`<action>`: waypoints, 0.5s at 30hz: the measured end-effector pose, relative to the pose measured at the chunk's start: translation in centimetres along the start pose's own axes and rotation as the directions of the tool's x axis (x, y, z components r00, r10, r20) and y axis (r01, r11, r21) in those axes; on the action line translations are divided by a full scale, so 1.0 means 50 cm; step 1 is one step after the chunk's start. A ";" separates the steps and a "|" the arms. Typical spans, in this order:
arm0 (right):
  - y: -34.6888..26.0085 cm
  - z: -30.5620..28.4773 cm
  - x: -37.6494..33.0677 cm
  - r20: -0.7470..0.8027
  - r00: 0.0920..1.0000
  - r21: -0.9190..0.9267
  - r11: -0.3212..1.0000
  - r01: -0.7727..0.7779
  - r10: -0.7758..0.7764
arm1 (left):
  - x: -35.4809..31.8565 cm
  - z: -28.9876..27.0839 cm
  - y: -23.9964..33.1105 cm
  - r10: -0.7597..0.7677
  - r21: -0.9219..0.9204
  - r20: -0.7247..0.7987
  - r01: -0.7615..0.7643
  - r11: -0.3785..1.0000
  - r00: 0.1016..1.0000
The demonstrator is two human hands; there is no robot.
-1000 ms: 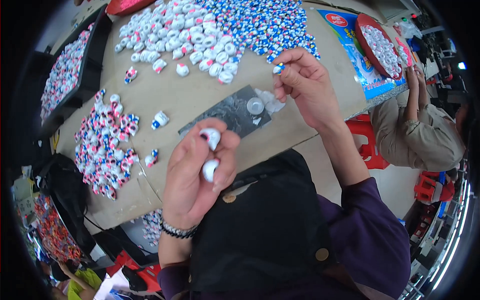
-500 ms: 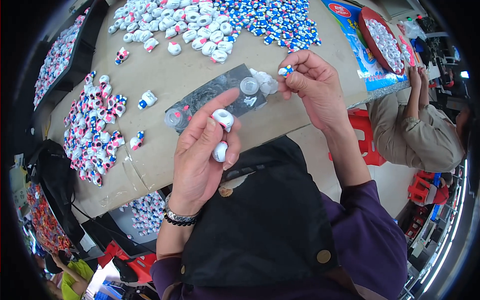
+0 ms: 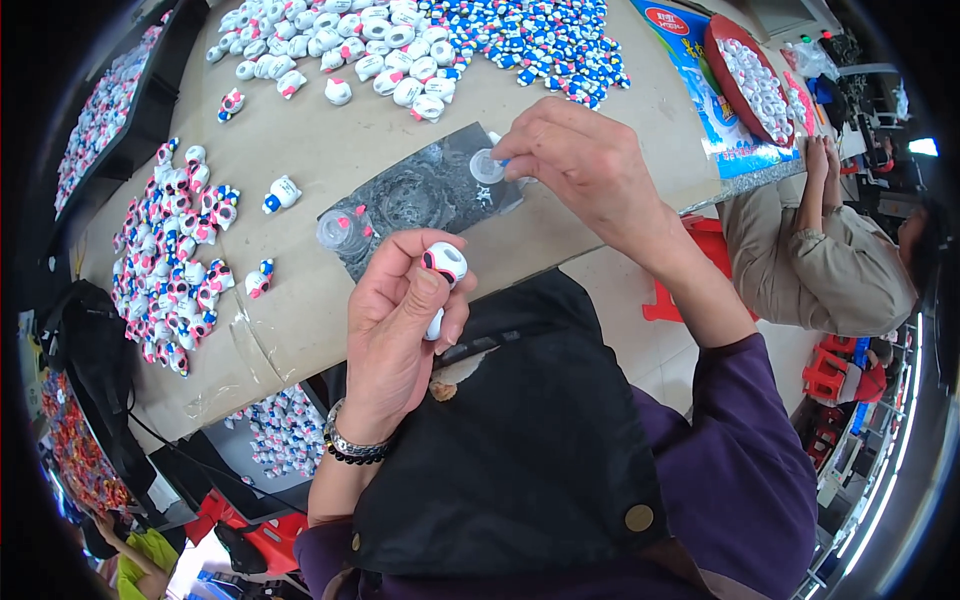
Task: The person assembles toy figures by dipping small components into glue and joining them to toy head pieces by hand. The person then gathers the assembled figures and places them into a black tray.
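Observation:
My left hand [image 3: 400, 325] holds a small white toy figure part [image 3: 444, 264] with a pink spot between thumb and fingers, just off the table's near edge. My right hand [image 3: 585, 165] reaches over a dark mat [image 3: 410, 195] on the table, fingertips pinching a small blue and white piece at a little clear round dish [image 3: 487, 166]. A second clear dish [image 3: 335, 230] sits at the mat's left end. Which piece the right fingers grip is mostly hidden.
A pile of white parts [image 3: 340, 40] and a pile of blue and white pieces [image 3: 540, 35] lie at the far side. Finished figures [image 3: 180, 250] are heaped at the left. A red bowl [image 3: 750, 80] of white parts stands far right; another person [image 3: 830, 260] sits there.
My right hand has moved left and down onto the clear dish on the mat. My left hand holds its white part about where it was, a bit lower.

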State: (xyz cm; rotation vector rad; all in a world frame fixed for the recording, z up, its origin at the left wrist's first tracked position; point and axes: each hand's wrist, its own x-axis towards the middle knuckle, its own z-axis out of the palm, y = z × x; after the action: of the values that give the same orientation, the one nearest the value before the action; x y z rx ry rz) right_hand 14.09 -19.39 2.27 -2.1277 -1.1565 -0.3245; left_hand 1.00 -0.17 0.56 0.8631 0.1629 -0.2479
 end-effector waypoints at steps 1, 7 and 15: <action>0.001 0.003 0.003 0.056 0.998 -0.010 1.000 0.001 0.000 | -0.001 -0.001 -0.001 0.002 -0.004 -0.001 -0.002 1.000 1.000; -0.002 0.006 0.019 0.189 0.981 -0.182 0.979 0.087 -0.052 | -0.007 -0.005 0.000 0.042 0.109 -0.016 -0.040 0.993 0.999; -0.010 0.014 0.025 0.193 0.977 -0.222 0.966 0.133 -0.091 | 0.006 -0.012 0.001 0.156 0.236 -0.023 -0.147 0.961 0.987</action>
State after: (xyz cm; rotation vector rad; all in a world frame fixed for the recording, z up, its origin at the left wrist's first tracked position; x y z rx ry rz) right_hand 14.32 -17.93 2.60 -2.3393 -1.4078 -0.3377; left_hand 1.27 0.28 0.16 1.1108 0.1064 -0.1063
